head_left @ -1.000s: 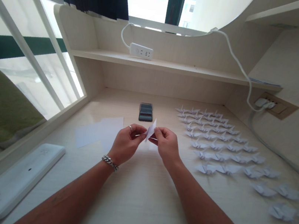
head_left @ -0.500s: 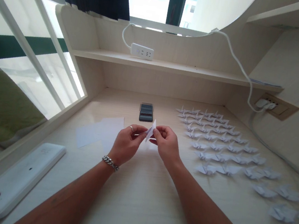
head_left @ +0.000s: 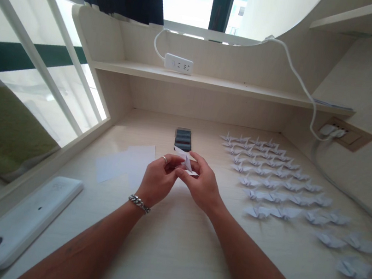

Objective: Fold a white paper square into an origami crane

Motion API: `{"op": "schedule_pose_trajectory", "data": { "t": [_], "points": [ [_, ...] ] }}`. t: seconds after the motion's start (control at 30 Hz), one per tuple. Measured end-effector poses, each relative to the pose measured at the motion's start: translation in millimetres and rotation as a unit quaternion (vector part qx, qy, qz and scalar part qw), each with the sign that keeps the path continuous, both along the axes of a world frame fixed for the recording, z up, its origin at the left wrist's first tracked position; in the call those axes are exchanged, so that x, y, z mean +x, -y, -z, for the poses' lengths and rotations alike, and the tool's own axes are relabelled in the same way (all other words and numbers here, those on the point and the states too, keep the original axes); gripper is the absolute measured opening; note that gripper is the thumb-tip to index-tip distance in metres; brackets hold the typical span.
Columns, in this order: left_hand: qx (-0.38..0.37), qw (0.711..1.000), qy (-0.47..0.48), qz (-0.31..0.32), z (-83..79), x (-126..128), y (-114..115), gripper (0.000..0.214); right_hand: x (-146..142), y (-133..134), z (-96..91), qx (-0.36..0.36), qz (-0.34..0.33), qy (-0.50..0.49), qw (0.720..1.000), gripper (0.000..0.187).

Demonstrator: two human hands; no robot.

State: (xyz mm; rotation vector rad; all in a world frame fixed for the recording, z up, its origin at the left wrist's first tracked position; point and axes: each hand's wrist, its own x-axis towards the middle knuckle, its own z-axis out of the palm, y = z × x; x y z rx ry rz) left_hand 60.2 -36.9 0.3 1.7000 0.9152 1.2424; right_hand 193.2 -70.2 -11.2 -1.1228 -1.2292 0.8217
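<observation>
A small folded white paper crane (head_left: pixel 187 163) is held above the middle of the desk, its pointed flaps sticking up and out between my fingers. My left hand (head_left: pixel 161 176), with a ring and a chain bracelet, pinches it from the left. From the right, my right hand (head_left: pixel 203 179) grips it too, thumb in front and fingers behind. The two thumbs are close together, and my fingers cover part of the paper. Just beyond the hands lies a phone (head_left: pixel 183 140). White paper sheets (head_left: pixel 115 165) lie flat left of my left hand.
Rows of finished paper cranes (head_left: pixel 277 172) cover the right side of the desk. A long white device (head_left: pixel 23 222) lies at the front left. Behind, a shelf (head_left: pixel 215 85) carries a power strip (head_left: pixel 178 64), and a white cable (head_left: pixel 300 79) runs to a wall socket (head_left: pixel 350 135).
The folded paper has been turned from upright to a flatter tilt. My right hand has shifted left, its thumb now near the left thumb. The view has moved slightly.
</observation>
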Motion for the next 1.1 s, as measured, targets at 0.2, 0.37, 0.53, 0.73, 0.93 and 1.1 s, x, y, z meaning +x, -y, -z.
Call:
{"op": "schedule_pose_trajectory", "data": {
  "t": [0.2,0.37,0.53,0.73,0.93,1.1],
  "points": [
    [-0.038,0.998,0.050,0.008,1.0,4,-1,0.027,2,-4,4.3,0.010,0.027,-0.026,0.999,0.039],
    [-0.052,0.999,0.018,0.002,1.5,3,-1,0.027,2,-1,2.3,0.037,0.084,0.032,0.995,0.021],
    [-0.017,0.991,-0.127,-0.026,2.3,0,-1,0.024,1,3,-1.5,0.058,0.125,0.095,0.986,0.018],
    [0.006,0.989,-0.147,0.017,3.8,0,-1,0.025,4,-2,-1.2,0.027,0.111,0.035,0.993,0.024],
    [-0.030,0.993,-0.097,0.054,8.6,0,-5,0.024,8,-11,4.5,0.007,0.099,-0.045,0.994,0.022],
    [-0.060,0.992,-0.086,0.072,10.6,0,-9,0.022,11,-12,3.5,0.000,0.111,-0.087,0.990,0.024]
  ]
}}
